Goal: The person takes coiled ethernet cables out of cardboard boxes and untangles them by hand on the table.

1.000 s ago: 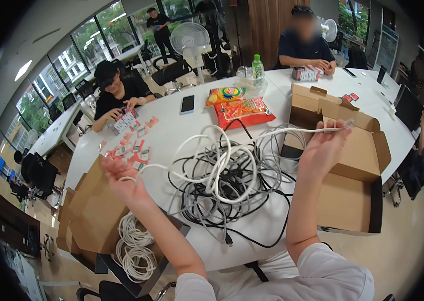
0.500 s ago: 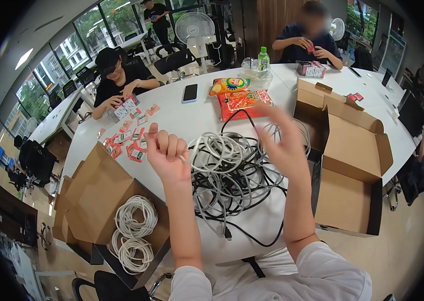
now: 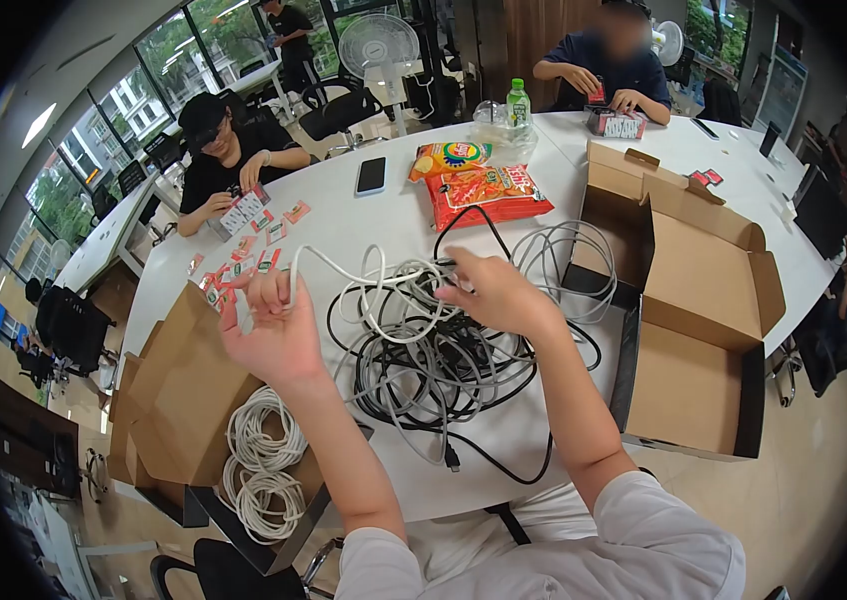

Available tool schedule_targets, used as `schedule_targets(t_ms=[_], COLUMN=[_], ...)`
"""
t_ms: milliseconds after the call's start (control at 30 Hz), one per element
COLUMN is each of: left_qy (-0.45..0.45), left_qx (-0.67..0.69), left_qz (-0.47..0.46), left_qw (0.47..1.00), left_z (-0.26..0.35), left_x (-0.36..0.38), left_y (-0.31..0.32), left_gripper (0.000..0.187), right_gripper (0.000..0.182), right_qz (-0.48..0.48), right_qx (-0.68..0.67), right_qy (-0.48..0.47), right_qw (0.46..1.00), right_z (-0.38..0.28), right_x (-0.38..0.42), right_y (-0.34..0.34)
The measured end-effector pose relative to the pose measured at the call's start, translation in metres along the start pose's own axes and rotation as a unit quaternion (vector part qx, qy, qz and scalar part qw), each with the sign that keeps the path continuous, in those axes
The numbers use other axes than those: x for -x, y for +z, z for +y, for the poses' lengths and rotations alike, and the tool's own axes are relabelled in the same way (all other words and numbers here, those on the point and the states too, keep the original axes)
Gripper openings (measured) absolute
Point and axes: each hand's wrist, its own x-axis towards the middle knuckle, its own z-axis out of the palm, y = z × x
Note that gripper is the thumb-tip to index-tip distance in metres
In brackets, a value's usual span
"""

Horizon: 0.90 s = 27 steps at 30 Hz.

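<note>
A tangle of white, grey and black cables [image 3: 443,365] lies on the white table in front of me. My left hand [image 3: 273,325] is raised left of it, its fingers closed on a white cable [image 3: 328,265] that runs back into the pile. At the top of the tangle, my right hand [image 3: 493,290] has its thumb and fingers around strands of white cable. Loops of grey cable [image 3: 568,270] spread to its right. Coiled white cables [image 3: 265,465] rest in an open cardboard box [image 3: 183,400] at the lower left.
An open cardboard box [image 3: 698,300] stands at the right. Snack bags [image 3: 488,195], a phone [image 3: 371,176] and a bottle [image 3: 517,105] are farther back. Red-and-white packets [image 3: 243,265] lie at the left. Two people [image 3: 228,150] handle small packets across the table.
My left hand has moved left, drawing out a length of white cable. My right hand has come down and left onto the tangle and closed on strands.
</note>
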Motion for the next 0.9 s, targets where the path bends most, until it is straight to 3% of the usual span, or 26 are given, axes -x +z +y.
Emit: schedule_targets(t_ms=[100, 133, 167, 267, 400, 467, 567, 667, 767, 800, 900], left_qy=[-0.016, -0.025, -0.035, 0.061, -0.034, -0.098, -0.096, -0.137, -0.097, -0.074, -0.020], left_qx=[-0.035, -0.066, -0.096, -0.320, -0.611, -0.710, -0.757, -0.762, -0.791, -0.783, -0.789], left_qz=[-0.031, -0.053, -0.077, -0.069, -0.203, -0.191, -0.244, -0.266, -0.266, -0.250, -0.128], left_qw=[0.999, 0.996, 0.992, 0.943, 0.765, 0.670, 0.599, 0.574, 0.542, 0.564, 0.601], left_z=[-0.015, -0.018, -0.022, -0.029, -0.047, -0.061, -0.078, -0.084, -0.071, -0.067, -0.050], left_x=[0.002, 0.000, -0.001, 0.005, 0.015, 0.020, 0.026, 0.024, 0.017, 0.015, 0.004], left_y=[-0.002, -0.006, -0.009, 0.003, 0.009, 0.004, -0.013, -0.016, -0.020, -0.020, -0.009], left_gripper=[0.026, 0.030, 0.034, 0.053, 0.071, 0.081, 0.072, 0.050, 0.029, 0.016, 0.011], right_gripper=[0.049, 0.045, 0.043, 0.031, 0.018, 0.017, 0.017, 0.019, 0.020, 0.021, 0.023], right_qz=[-0.083, -0.083, -0.044, 0.052, 0.150, 0.183, 0.220, 0.223, 0.370, 0.410, 0.551], right_qx=[-0.180, -0.213, -0.279, -0.428, -0.506, -0.533, -0.546, -0.558, -0.535, -0.532, -0.522], right_qy=[-0.028, 0.004, 0.007, 0.006, -0.016, -0.027, -0.062, -0.098, -0.087, -0.099, -0.052], right_qw=[0.980, 0.974, 0.959, 0.902, 0.849, 0.826, 0.806, 0.793, 0.755, 0.734, 0.649], right_z=[-0.010, -0.017, -0.020, -0.026, -0.031, -0.033, -0.039, -0.032, -0.031, -0.025, -0.017], right_x=[-0.003, -0.005, -0.006, -0.006, -0.003, -0.001, 0.000, 0.002, 0.000, 0.000, 0.003], right_y=[0.005, 0.002, 0.000, -0.015, -0.030, -0.029, -0.029, -0.035, -0.039, -0.044, -0.062])
